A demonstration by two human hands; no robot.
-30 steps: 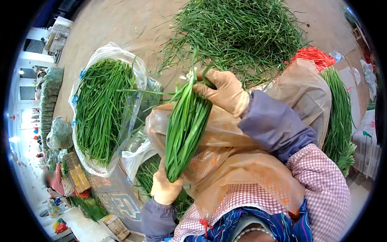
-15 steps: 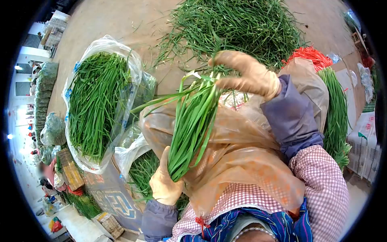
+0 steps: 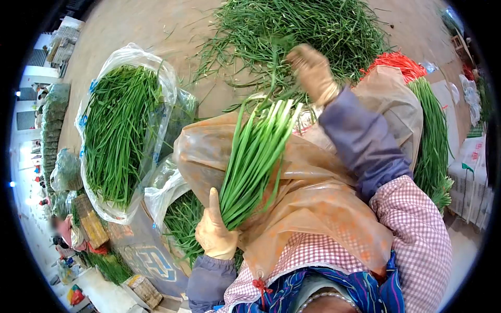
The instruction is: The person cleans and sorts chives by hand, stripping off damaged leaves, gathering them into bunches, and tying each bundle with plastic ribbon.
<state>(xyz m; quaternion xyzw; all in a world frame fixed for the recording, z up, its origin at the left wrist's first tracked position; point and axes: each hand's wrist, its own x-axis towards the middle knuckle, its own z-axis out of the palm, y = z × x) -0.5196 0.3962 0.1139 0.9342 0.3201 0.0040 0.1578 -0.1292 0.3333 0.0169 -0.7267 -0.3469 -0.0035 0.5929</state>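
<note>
My left hand (image 3: pixel 215 235), in a pale glove, is closed around the leafy end of a bunch of garlic chives (image 3: pixel 255 156), one finger pointing up beside the leaves. The white stem ends point away from me, over the orange-tinted plastic apron (image 3: pixel 318 208) on my lap. My right hand (image 3: pixel 313 73), also gloved, is above the near side of a big loose chive pile (image 3: pixel 308 31), apart from the bunch. Motion smears its fingers, so their grip is unclear. A blurred green strand shows to its left.
At left stands a clear plastic bag (image 3: pixel 120 141) full of chives; another open bag (image 3: pixel 180 208) lies by my left arm. On the right are stacked chives (image 3: pixel 430 141), red ties (image 3: pixel 396 65) and a white crate (image 3: pixel 469 177). A person (image 3: pixel 62 229) is far left.
My right hand has left the stem ends and swung away toward the pile. The bunch's white stems now show more fully, and fewer leaves stick out to the left. My left hand keeps its hold.
</note>
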